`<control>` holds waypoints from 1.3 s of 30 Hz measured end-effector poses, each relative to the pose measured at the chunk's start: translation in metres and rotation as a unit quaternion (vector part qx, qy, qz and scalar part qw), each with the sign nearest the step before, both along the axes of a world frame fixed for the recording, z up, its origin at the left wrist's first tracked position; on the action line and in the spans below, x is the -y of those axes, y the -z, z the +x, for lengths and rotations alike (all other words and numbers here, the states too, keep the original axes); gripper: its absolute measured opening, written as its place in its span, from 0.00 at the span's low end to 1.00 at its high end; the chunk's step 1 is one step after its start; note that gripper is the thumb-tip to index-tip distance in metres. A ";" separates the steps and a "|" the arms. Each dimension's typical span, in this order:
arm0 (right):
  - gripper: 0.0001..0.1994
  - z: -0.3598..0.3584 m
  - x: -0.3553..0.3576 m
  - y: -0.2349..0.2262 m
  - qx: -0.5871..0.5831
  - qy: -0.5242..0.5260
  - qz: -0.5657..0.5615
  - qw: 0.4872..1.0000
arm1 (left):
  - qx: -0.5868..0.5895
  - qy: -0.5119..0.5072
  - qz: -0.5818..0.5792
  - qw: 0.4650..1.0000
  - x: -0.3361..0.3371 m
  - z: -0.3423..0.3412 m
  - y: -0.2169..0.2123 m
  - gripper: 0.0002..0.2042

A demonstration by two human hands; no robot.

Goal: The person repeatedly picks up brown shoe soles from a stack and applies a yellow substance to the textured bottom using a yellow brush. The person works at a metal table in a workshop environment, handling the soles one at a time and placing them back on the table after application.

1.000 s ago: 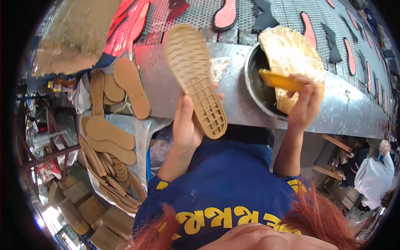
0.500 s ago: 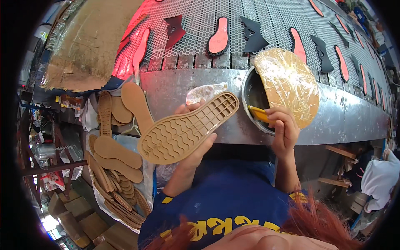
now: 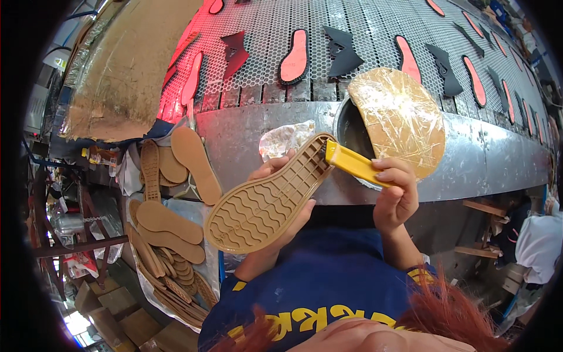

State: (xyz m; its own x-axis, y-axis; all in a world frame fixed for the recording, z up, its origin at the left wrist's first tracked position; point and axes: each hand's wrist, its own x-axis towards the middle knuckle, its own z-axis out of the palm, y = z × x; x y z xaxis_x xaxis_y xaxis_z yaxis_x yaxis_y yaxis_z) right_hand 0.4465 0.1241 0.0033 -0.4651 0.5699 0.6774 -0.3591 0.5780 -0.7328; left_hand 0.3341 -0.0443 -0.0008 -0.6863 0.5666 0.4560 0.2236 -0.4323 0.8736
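A tan shoe sole (image 3: 252,208), its ridged and gridded side up, lies tilted in my left hand (image 3: 298,222), whose fingers and thumb grip its two edges. My right hand (image 3: 397,193) pinches the end of a yellow-handled brush (image 3: 355,163). Dark bristles at the brush's tip meet the heel end of the sole. Just behind the brush stands a round metal pot (image 3: 350,132) with a dark inside. A round brown lid (image 3: 404,120), wrapped in clear plastic, covers the right part of the pot.
Beyond the metal ledge (image 3: 234,138), a mesh conveyor (image 3: 375,29) carries pink-topped insoles (image 3: 294,57) and black cut pieces (image 3: 342,53). Several tan soles (image 3: 170,222) are piled at the left. A crumpled whitish scrap (image 3: 284,139) lies by the pot. Cardboard boxes (image 3: 119,299) sit lower left.
The brush has come out of the pot and moved left to the sole's heel. The sole has shifted slightly down and tilted more steeply. Pieces on the conveyor have moved left.
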 end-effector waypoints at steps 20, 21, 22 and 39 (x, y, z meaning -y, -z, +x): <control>0.20 -0.001 0.039 -0.019 0.034 -0.086 0.168 0.981 | 0.001 -0.010 0.030 0.999 -0.003 -0.003 0.009 0.39; 0.21 -0.002 0.043 -0.020 0.036 -0.084 0.186 0.978 | -0.009 -0.014 -0.010 1.000 -0.002 -0.006 0.007 0.38; 0.21 -0.001 0.045 -0.022 0.041 -0.088 0.207 0.974 | -0.021 -0.019 -0.052 0.998 -0.001 -0.009 0.002 0.37; 0.22 -0.024 0.077 -0.057 -0.084 -0.229 0.254 0.936 | -0.121 -0.096 0.022 0.988 -0.014 -0.012 0.016 0.36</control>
